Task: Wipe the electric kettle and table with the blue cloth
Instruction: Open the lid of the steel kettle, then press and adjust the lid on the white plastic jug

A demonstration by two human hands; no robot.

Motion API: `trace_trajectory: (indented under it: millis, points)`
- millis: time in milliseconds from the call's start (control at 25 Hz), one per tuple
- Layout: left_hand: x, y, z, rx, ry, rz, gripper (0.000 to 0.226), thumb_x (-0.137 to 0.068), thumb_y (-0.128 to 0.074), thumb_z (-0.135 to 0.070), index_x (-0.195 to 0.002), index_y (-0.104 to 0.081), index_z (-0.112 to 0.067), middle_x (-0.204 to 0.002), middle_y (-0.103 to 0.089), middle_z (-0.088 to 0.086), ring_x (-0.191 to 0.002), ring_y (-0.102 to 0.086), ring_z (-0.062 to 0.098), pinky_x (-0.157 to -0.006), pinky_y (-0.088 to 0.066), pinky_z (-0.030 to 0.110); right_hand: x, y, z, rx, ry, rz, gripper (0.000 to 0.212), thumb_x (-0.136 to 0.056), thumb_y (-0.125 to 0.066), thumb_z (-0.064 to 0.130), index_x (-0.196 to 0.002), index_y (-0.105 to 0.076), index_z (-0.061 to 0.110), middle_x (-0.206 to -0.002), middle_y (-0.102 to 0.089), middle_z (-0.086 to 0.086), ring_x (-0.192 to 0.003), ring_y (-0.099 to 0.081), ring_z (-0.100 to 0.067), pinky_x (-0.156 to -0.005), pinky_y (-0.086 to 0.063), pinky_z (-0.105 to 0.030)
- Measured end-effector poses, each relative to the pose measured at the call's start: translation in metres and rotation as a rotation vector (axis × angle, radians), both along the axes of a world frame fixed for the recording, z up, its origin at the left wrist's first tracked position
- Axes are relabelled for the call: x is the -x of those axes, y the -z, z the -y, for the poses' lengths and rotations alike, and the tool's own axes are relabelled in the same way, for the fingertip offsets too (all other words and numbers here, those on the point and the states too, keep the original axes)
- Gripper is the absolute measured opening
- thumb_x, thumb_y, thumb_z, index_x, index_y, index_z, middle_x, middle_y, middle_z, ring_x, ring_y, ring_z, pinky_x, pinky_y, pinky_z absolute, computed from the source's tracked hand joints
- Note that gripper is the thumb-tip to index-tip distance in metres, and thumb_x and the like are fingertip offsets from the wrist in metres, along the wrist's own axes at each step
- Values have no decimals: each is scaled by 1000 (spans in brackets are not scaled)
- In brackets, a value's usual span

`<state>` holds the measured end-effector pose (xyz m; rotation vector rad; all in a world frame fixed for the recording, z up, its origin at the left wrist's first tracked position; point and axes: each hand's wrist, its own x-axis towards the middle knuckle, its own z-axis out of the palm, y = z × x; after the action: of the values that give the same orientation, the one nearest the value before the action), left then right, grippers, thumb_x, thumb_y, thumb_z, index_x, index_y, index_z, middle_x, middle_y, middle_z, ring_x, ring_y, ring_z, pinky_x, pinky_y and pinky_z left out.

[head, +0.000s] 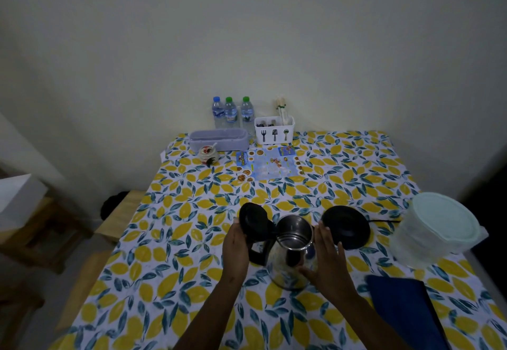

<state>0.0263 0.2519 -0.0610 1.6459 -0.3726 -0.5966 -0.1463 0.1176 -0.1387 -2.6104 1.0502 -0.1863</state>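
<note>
1. Two hands at the kettle [292, 251], which stands near mid-table with its lid [252, 218] flipped open to the left.
2. Left hand [235, 245]: fingers spread along the handle side, tips at the lid rim. Right hand [327, 257]: open palm flat against the kettle's right wall, thumb low on the front.
3. Cloth [402, 304]: folded, dark blue, lying at the near right, apart from both hands.
4. Base [346, 225] sits just right of the kettle, its cord running right toward a lidded tub [436, 229] near the right table edge.
5. Open tablecloth to the left and front of the kettle.
6. Table [170, 240]: lemon-print cover. Back edge, against a plain wall: bottles [232, 112], cutlery caddy [274, 129], grey tray [218, 140], leaflet [270, 164].
</note>
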Motion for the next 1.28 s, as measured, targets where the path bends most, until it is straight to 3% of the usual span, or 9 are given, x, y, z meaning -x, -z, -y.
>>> trace_trajectory:
  millis: [80, 160, 240, 360, 480, 640, 720, 960, 1280]
  points:
    - [3, -6, -4, 25, -73, 87, 45, -102, -31, -33, -142, -40, -14, -145, -44, 3, -135, -40, 19, -104, -35, 29, 0, 1, 0, -3, 10, 53, 108, -73, -41, 78, -150, -1, 14, -160, 1, -3, -145, 2, -16, -111, -16, -49]
    - [2, -11, -5, -22, -100, 385, 45, -101, -36, -37, -142, -39, -20, -150, -40, 1, -141, -32, 17, -109, -32, 31, 3, 1, -6, -14, 25, 113, 100, -76, -43, 72, -151, -5, 16, -159, 3, 2, -144, 8, -10, -113, -15, -48]
    - [1, -14, -4, -52, -17, 693, 46, -99, -40, -34, -144, -33, -24, -154, -31, -3, -145, -17, 9, -117, -21, 32, 12, -3, -16, -15, 48, 174, 89, -81, -46, 62, -150, -10, 19, -159, 0, 2, -143, 8, -7, -113, -16, -48]
    - [9, -9, 7, -68, 204, 881, 47, -99, -40, -31, -144, -31, -24, -152, -28, -8, -146, -11, 4, -121, -8, 30, 35, -3, -30, -29, 138, 229, 78, -87, -54, 50, -149, -14, 24, -159, -5, 2, -144, 5, -8, -113, -17, -47]
    - [37, -1, 29, -79, 431, 906, 48, -99, -37, -35, -145, -29, -24, -152, -23, -11, -146, -9, 7, -121, -8, 29, 71, 0, -33, -29, 254, 224, 75, -89, -51, 49, -148, -10, 28, -158, -5, 5, -144, 5, -7, -117, -12, -44]
    - [86, 15, 67, -106, 700, 908, 54, -98, -30, -44, -147, -26, -23, -152, -13, -14, -144, -3, 6, -119, -10, 29, 120, 4, -22, -25, 418, 195, 78, -86, -27, 71, -148, -14, 25, -155, -10, 8, -144, -2, -10, -117, -8, -42]
    - [106, 22, 91, -85, 813, 955, 56, -98, -28, -49, -148, -27, -22, -153, -15, -13, -145, -6, 7, -118, -12, 29, 145, 5, -6, -68, 543, 248, 73, -89, -41, 61, -147, -25, 19, -154, -21, 3, -144, -12, -16, -118, -15, -46]
    - [167, 22, 173, -71, 996, 1007, 55, -99, -34, -41, -148, -28, -18, -156, -21, -5, -145, -5, 12, -122, -12, 38, 215, 1, 67, -55, 749, 441, 48, -90, -59, 29, -133, -49, 9, -141, -47, -12, -131, -41, -28, -106, -37, -47]
    - [243, 10, 288, -76, 1024, 1153, 70, -95, -21, -56, -144, -32, -8, -155, -30, 12, -146, -15, 28, -118, -13, 47, 262, -19, 202, -121, 932, 816, 36, -90, -46, 36, -106, -60, 7, -106, -60, -11, -98, -56, -22, -84, -40, -29]
